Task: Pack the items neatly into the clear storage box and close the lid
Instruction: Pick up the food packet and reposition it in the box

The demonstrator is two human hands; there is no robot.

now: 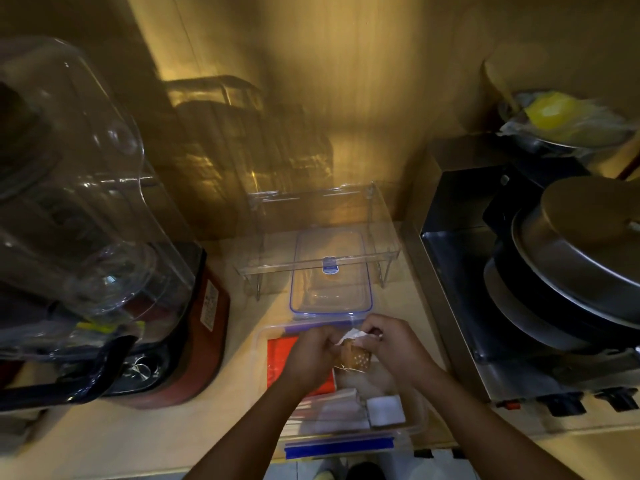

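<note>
The clear storage box (266, 344) with blue clips stands on the counter in front of me, holding a red packet (281, 358), pale flat packets (329, 408) and a small white block (385, 410). Both hands hover over the box. My left hand (311, 358) and my right hand (394, 344) together pinch a small brown spotted packet (356, 356) with a white torn edge. The clear lid (330, 289) with a blue rim lies flat just behind the box.
A clear acrylic stand (388, 237) straddles the lid's far end. A blender with a red base (207, 327) stands at the left. A steel appliance (460, 292) with stacked pans (581, 258) sits at the right. Clear containers (221, 133) line the back wall.
</note>
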